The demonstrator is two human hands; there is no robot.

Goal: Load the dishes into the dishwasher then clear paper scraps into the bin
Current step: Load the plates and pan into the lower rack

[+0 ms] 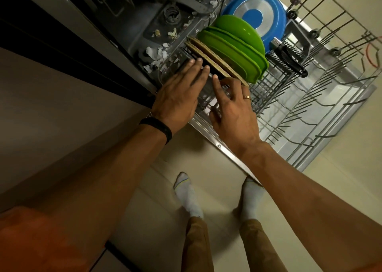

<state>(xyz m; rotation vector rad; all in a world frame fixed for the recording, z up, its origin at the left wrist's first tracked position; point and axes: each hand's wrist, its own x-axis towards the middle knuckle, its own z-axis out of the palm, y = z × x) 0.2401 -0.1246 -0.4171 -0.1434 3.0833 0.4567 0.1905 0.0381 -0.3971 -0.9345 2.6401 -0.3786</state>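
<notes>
Centrally, the left hand (177, 94) lay flat, fingers straight, on a clear glass (169, 65) in the rack (310, 98), while the right hand (233, 112) gripped it with curled fingers beside the green plates (233, 50).

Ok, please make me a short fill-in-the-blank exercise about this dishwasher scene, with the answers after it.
1. The pan standing in the rack is ___ in colour.
2. The bowls and plates next to it are ___ in colour.
3. The right hand, which grips the clear glass, wears a ___ on one finger.
4. The black wristband is on the ___ arm.

Answers: blue; green; ring; left.
</notes>
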